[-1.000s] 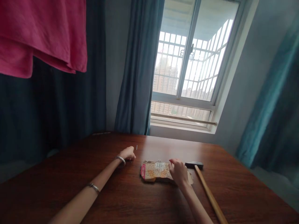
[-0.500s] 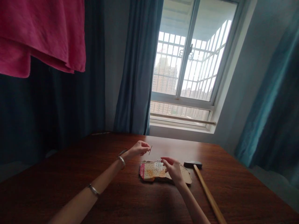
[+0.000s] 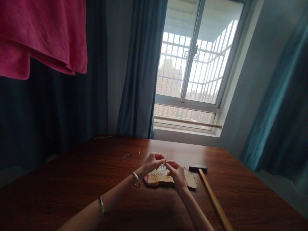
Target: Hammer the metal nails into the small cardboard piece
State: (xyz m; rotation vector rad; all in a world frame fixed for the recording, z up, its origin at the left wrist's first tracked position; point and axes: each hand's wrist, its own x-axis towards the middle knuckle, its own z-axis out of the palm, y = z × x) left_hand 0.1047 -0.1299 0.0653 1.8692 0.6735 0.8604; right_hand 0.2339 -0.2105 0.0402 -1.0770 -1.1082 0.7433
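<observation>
Over a flat, irregular-edged board with a dotted patterned face [image 3: 154, 176], my two hands meet at the fingertips. My left hand [image 3: 154, 161] is closed in a pinch on a thin dark nail [image 3: 166, 158], which points up. My right hand [image 3: 176, 171] is closed too, thumb and finger at the nail's lower part. Just below the fingertips, thin upright nails [image 3: 162, 167] stand on the board, partly hidden by both hands. Exactly where their points meet the board I cannot tell.
To the right lies a hammer with a dark head [image 3: 198, 168] and a long wooden handle [image 3: 215, 199]. Several loose nails [image 3: 127, 155] lie on the brown table [image 3: 115, 192] beyond my left forearm. A window, curtains and a hanging pink cloth [image 3: 48, 38] are behind.
My left hand has moved right and slightly down with the nail, bringing it to my right fingertips. Loose nails formerly behind my left hand now show. My right hand has hardly moved.
</observation>
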